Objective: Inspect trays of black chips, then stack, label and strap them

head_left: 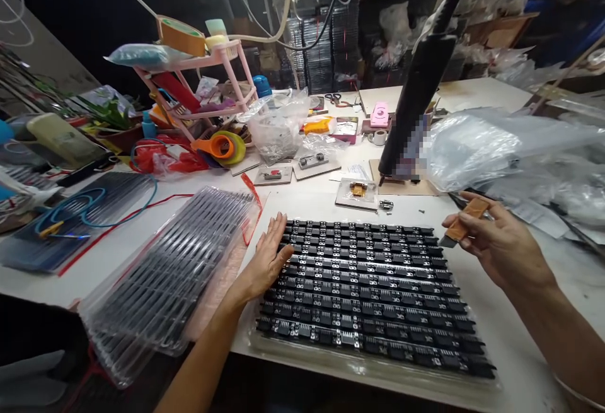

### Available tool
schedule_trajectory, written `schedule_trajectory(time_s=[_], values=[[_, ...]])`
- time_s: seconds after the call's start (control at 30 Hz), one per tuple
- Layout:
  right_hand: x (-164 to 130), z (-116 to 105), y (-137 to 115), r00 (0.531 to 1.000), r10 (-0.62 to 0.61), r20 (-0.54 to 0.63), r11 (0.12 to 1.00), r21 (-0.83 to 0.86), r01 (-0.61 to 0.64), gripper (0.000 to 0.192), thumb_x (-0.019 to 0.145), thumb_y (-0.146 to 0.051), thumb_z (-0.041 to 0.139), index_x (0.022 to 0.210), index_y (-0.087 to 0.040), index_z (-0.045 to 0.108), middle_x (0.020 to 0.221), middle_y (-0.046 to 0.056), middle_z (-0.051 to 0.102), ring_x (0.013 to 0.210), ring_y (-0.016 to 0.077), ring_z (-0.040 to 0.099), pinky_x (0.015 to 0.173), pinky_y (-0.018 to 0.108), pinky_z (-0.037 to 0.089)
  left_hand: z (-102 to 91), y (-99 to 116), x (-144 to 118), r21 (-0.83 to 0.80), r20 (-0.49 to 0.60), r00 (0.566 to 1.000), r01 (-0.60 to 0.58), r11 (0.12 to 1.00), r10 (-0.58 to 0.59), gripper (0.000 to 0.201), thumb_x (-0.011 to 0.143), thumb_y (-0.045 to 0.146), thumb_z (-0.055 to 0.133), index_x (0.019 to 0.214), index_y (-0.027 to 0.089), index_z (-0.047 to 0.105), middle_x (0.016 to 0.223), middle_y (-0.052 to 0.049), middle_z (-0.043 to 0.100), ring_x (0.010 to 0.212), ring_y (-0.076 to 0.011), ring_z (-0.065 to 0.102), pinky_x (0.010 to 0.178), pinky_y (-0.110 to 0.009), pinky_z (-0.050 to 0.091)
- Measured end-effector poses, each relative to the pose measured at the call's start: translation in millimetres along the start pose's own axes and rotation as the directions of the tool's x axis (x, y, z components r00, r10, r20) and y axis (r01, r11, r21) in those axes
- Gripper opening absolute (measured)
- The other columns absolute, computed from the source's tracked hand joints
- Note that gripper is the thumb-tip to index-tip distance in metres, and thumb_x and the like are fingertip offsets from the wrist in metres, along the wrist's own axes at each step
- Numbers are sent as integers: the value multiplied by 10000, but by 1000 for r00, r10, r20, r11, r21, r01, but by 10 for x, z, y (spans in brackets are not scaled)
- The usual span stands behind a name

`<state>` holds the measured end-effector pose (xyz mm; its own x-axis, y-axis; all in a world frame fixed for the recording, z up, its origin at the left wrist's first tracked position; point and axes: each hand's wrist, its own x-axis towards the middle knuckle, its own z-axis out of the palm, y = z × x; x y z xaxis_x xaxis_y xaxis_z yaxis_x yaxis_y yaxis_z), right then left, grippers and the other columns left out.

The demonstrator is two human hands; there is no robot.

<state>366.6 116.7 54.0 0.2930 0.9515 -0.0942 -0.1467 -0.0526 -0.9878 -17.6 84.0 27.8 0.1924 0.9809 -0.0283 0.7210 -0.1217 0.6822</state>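
Observation:
A clear plastic tray (pixel 359 367) lies on the white table in front of me, filled with rows of small black electronic connectors (pixel 363 287). My left hand (pixel 270 255) rests against the tray's left edge, fingers stretched out and thumb over the ends of the upper rows. Just off the tray's upper right corner, my right hand (pixel 496 236) grips a short orange-brown tool (pixel 467 219) with a flat grey tip. That tip points down and left, close to the end of the upper rows; whether it touches them I cannot tell.
Stacked clear trays (pixel 174 268) lie to the left. A black electric screwdriver (pixel 416 91) hangs beyond the connectors, near a small board with an orange part (pixel 358 190) and a loose metal connector (pixel 386 205). Plastic bags (pixel 491 148) pile up at right; a pink rack (pixel 198 72) stands back left.

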Motion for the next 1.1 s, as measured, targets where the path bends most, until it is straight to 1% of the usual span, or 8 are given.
schedule_trajectory(time_s=[0.2,0.3,0.37,0.47,0.57,0.7,0.87,1.1], values=[[1,-6,7,1000,-19,12,1000,-11,19,629,605,-342,796,1167,-223,538,717,63,672,548,115,518,419,155,340,-2,-82,16,-530,-249,937,81,844,-247,687,855,642,432,1392,213,426,1488,-84,369,1362,-250,331,1138,-422,204],[5,-36,-8,999,-46,2,997,-66,46,633,633,-368,768,1196,-225,517,710,50,662,545,120,513,418,170,328,-20,-103,26,-620,-266,900,114,776,-344,680,873,640,394,1379,187,436,1381,-135,501,1155,-239,533,978,-398,393],[39,-92,-3,996,-91,-5,967,-238,87,575,685,-404,710,1199,-229,521,665,27,635,553,147,527,427,202,346,-36,-89,30,-665,-252,890,126,736,-380,693,858,643,424,1357,164,460,1280,-154,584,1010,-211,589,843,-341,445],[135,-190,68,990,-133,49,743,-656,132,373,771,-411,576,1088,-214,591,558,-2,572,526,173,526,477,266,384,-57,-42,28,-713,-230,889,123,690,-396,710,821,649,486,1318,142,500,1189,-152,641,878,-170,595,714,-274,435],[221,-218,202,981,-73,182,624,-758,187,282,785,-370,500,968,-198,629,565,3,578,519,181,536,514,297,405,-75,-13,22,-771,-200,895,106,628,-398,699,788,626,563,1301,153,517,1183,-130,646,822,-137,574,678,-241,418],[237,-162,331,972,-56,230,731,-654,197,215,722,-366,554,822,-204,655,600,-3,559,520,156,513,460,262,376,-109,-41,15,-846,-155,909,80,527,-386,617,802,549,609,1282,169,534,1181,-114,645,802,-120,567,691,-226,425],[154,-101,288,990,61,130,922,-387,-6,377,639,-420,677,902,-152,638,513,-81,381,416,78,353,380,204,246,-149,-59,6,-905,-131,930,30,425,-345,486,841,485,587,1228,191,573,1179,-114,644,807,-126,583,712,-233,453],[50,-11,96,995,14,99,986,-167,2,366,577,-417,740,780,-147,600,507,-66,432,395,50,337,363,189,218,-171,-13,-9,-936,-162,916,-25,351,-367,442,845,452,585,1205,196,601,1176,-107,648,785,-119,584,717,-216,499]])
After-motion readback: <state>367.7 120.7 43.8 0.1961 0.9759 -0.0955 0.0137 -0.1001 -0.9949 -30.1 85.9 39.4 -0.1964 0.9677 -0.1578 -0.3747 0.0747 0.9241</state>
